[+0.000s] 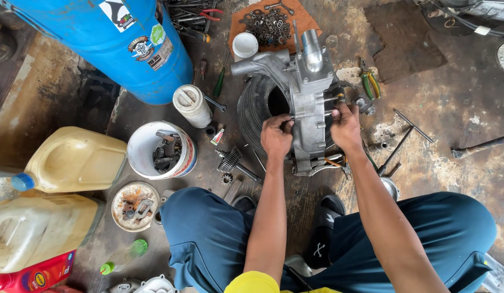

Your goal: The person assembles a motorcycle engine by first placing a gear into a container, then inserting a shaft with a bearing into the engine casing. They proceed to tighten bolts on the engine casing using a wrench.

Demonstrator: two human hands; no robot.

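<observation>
A grey metal engine casing (306, 92) rests upright on a small black tyre (255, 106) on the floor in front of me. My left hand (277, 135) grips the casing's left edge, fingers curled over it. My right hand (345, 127) clasps the casing's right side, just below a dark round fitting (335, 96). Both forearms reach forward from my knees, which are in blue trousers.
A blue drum (124, 46) stands at the back left. A white bucket of parts (161, 149), a white canister (191, 106), yellow jugs (73, 160), a rusty tin lid (135, 206), a gear shaft (233, 161), pliers (370, 85), rods (395, 149) and a mat of washers (270, 24) lie around.
</observation>
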